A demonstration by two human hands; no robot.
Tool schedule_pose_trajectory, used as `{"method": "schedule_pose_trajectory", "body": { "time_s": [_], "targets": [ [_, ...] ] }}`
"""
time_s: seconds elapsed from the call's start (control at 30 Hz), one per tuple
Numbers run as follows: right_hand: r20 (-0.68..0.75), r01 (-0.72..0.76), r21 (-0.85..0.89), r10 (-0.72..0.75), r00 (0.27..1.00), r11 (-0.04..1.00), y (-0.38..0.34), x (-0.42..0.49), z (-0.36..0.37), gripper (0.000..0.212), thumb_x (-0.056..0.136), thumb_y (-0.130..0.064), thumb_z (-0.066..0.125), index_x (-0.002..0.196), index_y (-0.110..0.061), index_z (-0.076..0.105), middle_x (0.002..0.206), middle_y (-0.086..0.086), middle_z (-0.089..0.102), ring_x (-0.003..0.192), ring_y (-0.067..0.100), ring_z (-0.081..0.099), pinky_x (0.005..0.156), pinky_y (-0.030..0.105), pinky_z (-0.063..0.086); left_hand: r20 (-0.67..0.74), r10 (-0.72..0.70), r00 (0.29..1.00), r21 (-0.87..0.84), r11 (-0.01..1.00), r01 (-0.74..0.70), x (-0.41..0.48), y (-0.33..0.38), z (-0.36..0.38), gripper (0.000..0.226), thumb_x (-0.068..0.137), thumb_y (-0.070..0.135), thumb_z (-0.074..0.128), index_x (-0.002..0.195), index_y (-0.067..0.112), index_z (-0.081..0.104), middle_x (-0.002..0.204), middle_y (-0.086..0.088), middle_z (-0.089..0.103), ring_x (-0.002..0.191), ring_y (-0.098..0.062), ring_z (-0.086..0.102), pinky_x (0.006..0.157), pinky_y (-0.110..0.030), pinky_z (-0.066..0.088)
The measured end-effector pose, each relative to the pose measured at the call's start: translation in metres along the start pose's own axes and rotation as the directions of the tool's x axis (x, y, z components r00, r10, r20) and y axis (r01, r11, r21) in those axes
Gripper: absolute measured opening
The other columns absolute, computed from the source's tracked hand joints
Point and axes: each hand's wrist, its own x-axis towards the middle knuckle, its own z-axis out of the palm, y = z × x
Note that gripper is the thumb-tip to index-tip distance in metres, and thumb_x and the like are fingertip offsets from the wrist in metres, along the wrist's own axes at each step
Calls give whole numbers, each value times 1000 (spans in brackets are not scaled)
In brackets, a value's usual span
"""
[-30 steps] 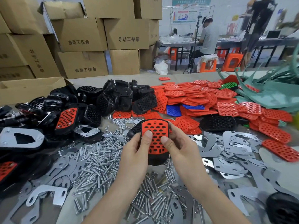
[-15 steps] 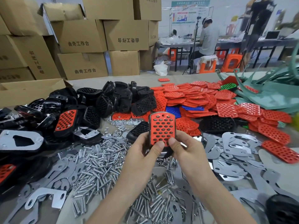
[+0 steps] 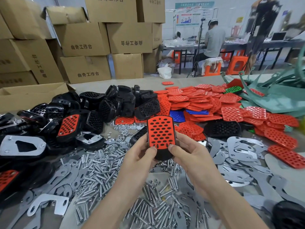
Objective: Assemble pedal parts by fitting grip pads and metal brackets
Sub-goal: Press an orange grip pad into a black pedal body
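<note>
I hold a black pedal body (image 3: 162, 155) upright above the table, with a red perforated grip pad (image 3: 160, 132) lying on its face. My left hand (image 3: 140, 154) grips its left side, thumb on the pad's lower edge. My right hand (image 3: 188, 152) grips the right side, its thumb also pressing the pad's lower edge. Loose red grip pads (image 3: 206, 103) are heaped at the back right. Grey metal brackets (image 3: 239, 149) lie scattered to the right. Bare black pedal bodies (image 3: 115, 103) are piled at the back left.
Silver bolts and nuts (image 3: 102, 171) cover the table under my hands. A pedal with a red pad (image 3: 68, 125) fitted lies at the left. Cardboard boxes (image 3: 84, 40) stack behind the table. Green plastic parts (image 3: 280, 98) sit far right. A seated person (image 3: 212, 42) works at a distant table.
I have lifted the pedal and tipped it upright toward me. My thumbs slid from the pad's middle to its lower edge.
</note>
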Motion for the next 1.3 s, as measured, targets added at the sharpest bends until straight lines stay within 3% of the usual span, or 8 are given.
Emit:
{"method": "schedule_pose_trajectory", "body": {
  "time_s": [0.23,0.43,0.67,0.83,0.93,1.03,1.2,1.3],
  "targets": [
    [-28,-13,10,13,1000,1000,-1,-2,2,42,92,-13,64,111,-47,77,114,-4,79,110,14,74,87,18,57,-14,-11,1000,-59,998,10,0,2,1,47,103,2,48,117,39,73,116,2,75,113,-15,69,92,-26,57],
    [-24,-59,38,60,998,998,5,1,2,39,85,-21,65,115,-44,76,117,-1,78,116,16,71,105,40,50,-19,-7,1000,-39,999,6,-2,7,1,45,104,1,45,110,34,74,112,4,76,108,-12,71,83,-20,57],
    [-60,-66,46,68,996,997,8,2,3,29,87,-29,77,116,-34,76,117,2,78,115,19,72,104,41,51,-47,48,998,57,997,-45,-5,11,3,40,103,4,48,107,36,73,104,10,77,99,-7,73,79,-16,56],
    [-147,-50,526,149,978,849,-7,5,-1,39,80,-5,67,119,-1,68,116,18,76,103,28,76,78,33,64,-129,157,979,273,955,-117,-6,13,-8,31,104,17,50,122,41,58,109,23,71,83,1,69,72,-15,55],
    [-182,1,651,155,971,759,-19,6,-14,52,78,-2,65,130,3,59,120,16,75,105,24,75,80,31,63,-118,203,972,558,823,-103,-4,8,-17,19,101,30,50,114,40,59,104,21,67,67,4,60,59,-13,47],
    [-194,-19,632,182,964,774,-22,6,-20,59,79,-4,65,137,0,57,130,18,70,120,27,69,93,34,61,106,137,985,831,531,-163,-4,-2,-12,27,96,43,43,121,42,54,109,32,50,96,13,49,86,-3,39],
    [-184,-24,553,150,972,833,-14,7,-16,50,85,-1,63,134,0,58,128,20,71,113,28,72,92,38,62,284,67,957,934,208,-292,-5,-17,-1,58,95,64,23,145,41,41,126,19,41,115,-3,31,100,-24,27],
    [-140,-53,498,140,980,865,-12,7,-13,42,92,9,57,133,-3,58,127,19,71,116,28,70,100,39,56,278,64,958,938,197,-285,-2,-17,-1,52,98,61,32,145,43,45,125,17,42,116,-6,34,97,-25,26]
  ]
}}
